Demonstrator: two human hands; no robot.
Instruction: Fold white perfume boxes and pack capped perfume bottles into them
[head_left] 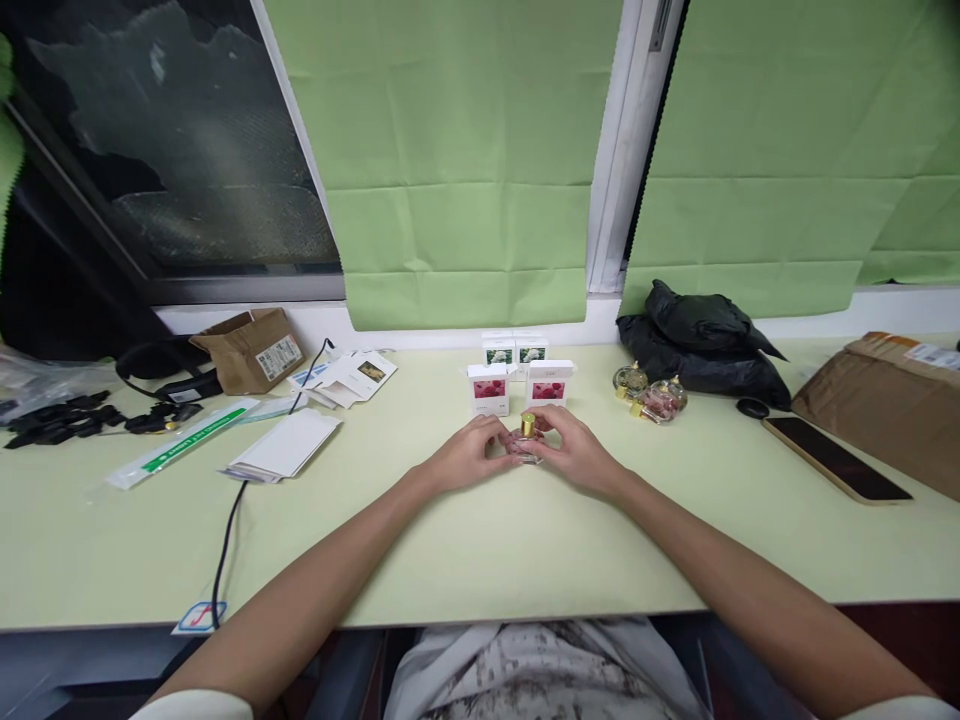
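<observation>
Between my two hands a small pinkish glass perfume bottle with a gold cap [528,426] stands on the table. My left hand [474,452] grips its left side, thumb in front and fingers behind. From the right, my right hand [576,450] closes on it, with fingertips near the cap and the thumb at the glass. Just behind the bottle are two white boxes with red flower pictures, a left box [489,392] and a right box [550,388]. Two more white boxes [515,352] with white flower pictures stand behind those, partly hidden.
Several glass bottles [660,402] with gold caps lie at the right, by black plastic bags [705,345]. Farther right are a phone [838,458] and a cardboard box [892,405]. Leftward lie white cards [285,446], an opened carton [255,352] and a black cable [229,530].
</observation>
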